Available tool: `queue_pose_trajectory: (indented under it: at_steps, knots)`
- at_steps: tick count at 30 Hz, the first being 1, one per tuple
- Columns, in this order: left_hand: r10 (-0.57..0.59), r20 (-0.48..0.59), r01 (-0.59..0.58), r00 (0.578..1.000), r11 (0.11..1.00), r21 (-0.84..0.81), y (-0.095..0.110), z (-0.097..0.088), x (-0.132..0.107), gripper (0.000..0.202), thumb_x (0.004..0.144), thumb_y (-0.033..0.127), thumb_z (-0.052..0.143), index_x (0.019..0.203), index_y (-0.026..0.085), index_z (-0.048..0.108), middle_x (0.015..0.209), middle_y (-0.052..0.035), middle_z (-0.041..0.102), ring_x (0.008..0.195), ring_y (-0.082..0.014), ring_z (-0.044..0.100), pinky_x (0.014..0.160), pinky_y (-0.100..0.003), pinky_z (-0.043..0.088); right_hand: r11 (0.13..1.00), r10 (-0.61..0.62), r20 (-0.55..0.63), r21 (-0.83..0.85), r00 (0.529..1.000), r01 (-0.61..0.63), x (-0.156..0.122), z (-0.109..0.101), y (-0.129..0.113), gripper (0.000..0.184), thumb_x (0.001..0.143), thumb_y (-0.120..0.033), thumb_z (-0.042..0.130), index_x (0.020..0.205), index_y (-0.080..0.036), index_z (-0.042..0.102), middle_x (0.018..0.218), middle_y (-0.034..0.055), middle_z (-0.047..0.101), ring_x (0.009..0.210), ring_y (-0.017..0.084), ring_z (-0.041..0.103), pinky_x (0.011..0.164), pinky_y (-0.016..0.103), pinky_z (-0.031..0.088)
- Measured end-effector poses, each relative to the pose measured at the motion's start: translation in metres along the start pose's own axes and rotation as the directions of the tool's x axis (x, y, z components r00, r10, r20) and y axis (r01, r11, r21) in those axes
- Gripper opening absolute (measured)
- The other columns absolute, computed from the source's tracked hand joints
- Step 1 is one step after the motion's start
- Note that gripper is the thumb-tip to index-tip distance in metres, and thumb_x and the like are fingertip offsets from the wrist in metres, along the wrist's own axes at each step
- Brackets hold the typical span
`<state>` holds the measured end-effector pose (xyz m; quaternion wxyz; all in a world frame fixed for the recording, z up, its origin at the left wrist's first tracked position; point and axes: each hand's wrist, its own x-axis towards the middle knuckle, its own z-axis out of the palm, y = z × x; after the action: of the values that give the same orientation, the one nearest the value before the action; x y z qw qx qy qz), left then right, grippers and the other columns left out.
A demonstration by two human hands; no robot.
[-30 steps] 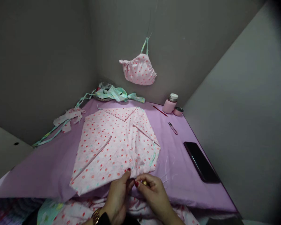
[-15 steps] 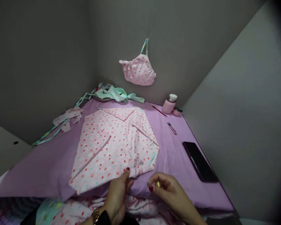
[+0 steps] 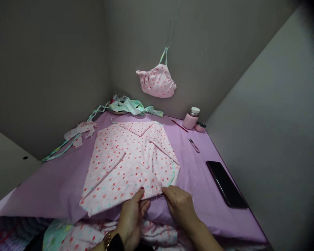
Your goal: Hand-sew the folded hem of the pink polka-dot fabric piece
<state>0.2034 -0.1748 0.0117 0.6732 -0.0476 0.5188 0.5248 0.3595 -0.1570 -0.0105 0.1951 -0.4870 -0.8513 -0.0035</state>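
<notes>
1. The pink spotted cloth [image 3: 136,158] lies spread on the purple cover [image 3: 199,174], and its near edge is right in front of you.
2. Your left hand [image 3: 133,214] pinches that near edge, with the thumb on top. A light, firm pinch should be enough; squeezing hard could crumple it.
3. Your right hand [image 3: 180,204] is closed, its fingertips pinching the same edge, a little to the right. I cannot tell if something small hides inside, so go gently in case it is sharp.
4. Hold the bit between your hands flat and a little tight. Pulling too hard might make it pucker.
5. Watch the pale threads [image 3: 194,190] just right of your right hand; they could catch on your fingers.
6. Leave the small snips [image 3: 194,145] on the far right, clear of the cloth and easy to reach.
</notes>
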Motion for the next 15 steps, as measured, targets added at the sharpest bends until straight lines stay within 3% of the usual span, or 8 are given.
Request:
queue_pose_trajectory:
  at_steps: [6,11,13,15]
  knots:
    - [-0.028,-0.088,0.029,0.996,1.0,0.004,0.004,-0.004,0.002,0.02,0.077,0.012,0.059,0.097,0.014,0.056,0.114,-0.0079,0.06,0.079,-0.0115,0.062,0.064,-0.018,0.053,0.993,0.051,0.024,0.105,0.998,-0.053,-0.004,0.003,0.006,0.023,0.086,-0.011,0.039,0.087,-0.017,0.062,0.07,0.0041,0.06,0.066,0.016,0.056,0.061,0.024,0.035]
    - [-0.044,-0.053,0.045,0.998,0.999,0.011,0.003,-0.01,0.004,0.022,0.077,0.016,0.062,0.097,0.012,0.057,0.114,-0.0104,0.06,0.085,-0.0133,0.062,0.068,-0.019,0.052,0.909,0.188,0.262,0.317,0.946,-0.269,0.006,-0.026,0.016,0.015,0.085,-0.021,0.045,0.096,-0.016,0.054,0.07,0.0009,0.058,0.064,0.014,0.055,0.059,0.022,0.038]
    - [-0.048,-0.031,0.048,0.998,0.999,0.018,0.002,-0.011,0.004,0.022,0.076,0.018,0.063,0.096,0.011,0.058,0.113,-0.0113,0.06,0.086,-0.0141,0.062,0.071,-0.02,0.052,0.874,0.211,0.274,0.376,0.938,-0.306,0.013,-0.036,0.017,0.016,0.088,-0.022,0.039,0.088,-0.016,0.054,0.07,0.0015,0.057,0.064,0.013,0.054,0.059,0.021,0.038]
    - [-0.039,-0.023,0.039,0.999,0.999,0.028,0.002,-0.011,0.004,0.021,0.076,0.018,0.063,0.095,0.011,0.059,0.111,-0.0111,0.061,0.086,-0.0141,0.062,0.072,-0.02,0.051,0.855,0.162,0.259,0.445,0.952,-0.266,0.022,-0.04,0.01,0.021,0.089,-0.022,0.036,0.082,-0.016,0.056,0.076,0.0031,0.059,0.07,0.013,0.055,0.064,0.021,0.04]
